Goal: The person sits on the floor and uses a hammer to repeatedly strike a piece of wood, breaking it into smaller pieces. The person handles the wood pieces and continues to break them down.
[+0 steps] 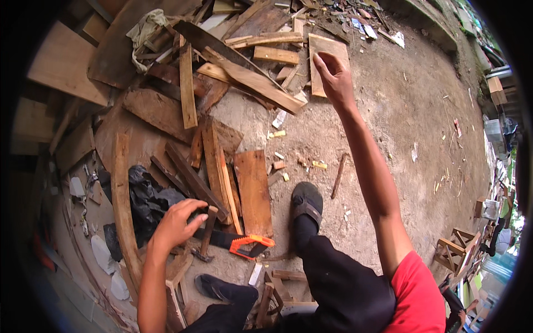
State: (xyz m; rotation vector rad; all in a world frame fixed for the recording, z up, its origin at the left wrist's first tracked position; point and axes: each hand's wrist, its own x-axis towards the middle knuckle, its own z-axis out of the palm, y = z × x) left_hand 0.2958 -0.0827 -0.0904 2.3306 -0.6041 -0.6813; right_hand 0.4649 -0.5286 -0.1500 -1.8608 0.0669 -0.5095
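The person's left hand (176,223) hangs low at the near left, its fingers loosely bent and the thumb apart from them, with nothing visible in their grasp. The hammer (208,236) is just to its right: the wooden handle points away from the person, its end close to the fingertips, and the metal head lies at the near end. Whether the fingers touch the handle cannot be told.

The right hand (337,83) is stretched out to the far side, fingers curled and thumb drawn close to them; whether something small is pinched there cannot be told. In this view it overlaps a pale rectangular board (327,44), and contact with that board is unclear.

The hammer's handle crosses over the dark blade of a handsaw (239,244), whose orange grip points to the right. Just beyond the grip lies a wide reddish-brown board (252,191), with narrow planks (214,161) along its left side. Left of these, a crumpled black plastic bag (145,191) lies beside a long, rough plank (120,194). Farther away, more planks lie crosswise in a loose pile (250,83), with a pale cloth (147,33) at its left. The person's dark right shoe (306,201) stands on the bare ground (422,133), right of the wide board. A small wooden frame (459,247) stands at the right.
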